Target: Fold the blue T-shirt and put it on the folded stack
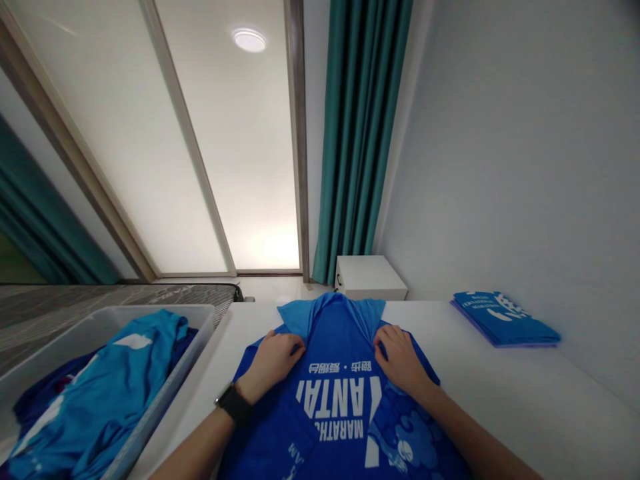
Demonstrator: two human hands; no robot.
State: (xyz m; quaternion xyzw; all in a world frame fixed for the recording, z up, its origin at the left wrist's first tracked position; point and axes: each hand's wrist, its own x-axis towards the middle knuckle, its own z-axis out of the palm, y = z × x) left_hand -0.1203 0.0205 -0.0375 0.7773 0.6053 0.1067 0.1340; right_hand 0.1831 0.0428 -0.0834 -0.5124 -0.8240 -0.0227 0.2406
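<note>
A blue T-shirt (336, 373) with white lettering lies spread on the white table (500, 400) in front of me, its lighter blue upper part at the far end. My left hand (273, 363), with a dark watch on the wrist, pinches the shirt's cloth near its left shoulder. My right hand (400, 357) pinches the cloth near the right shoulder. Both hands have curled fingers gripping the fabric.
A pale plastic bin (200, 337) at the left holds several crumpled blue shirts (105, 387). A stack of folded blue shirts (505, 319) lies at the table's far right by the wall. A small white cabinet (370, 275), teal curtains (360, 133) and sliding panels stand beyond.
</note>
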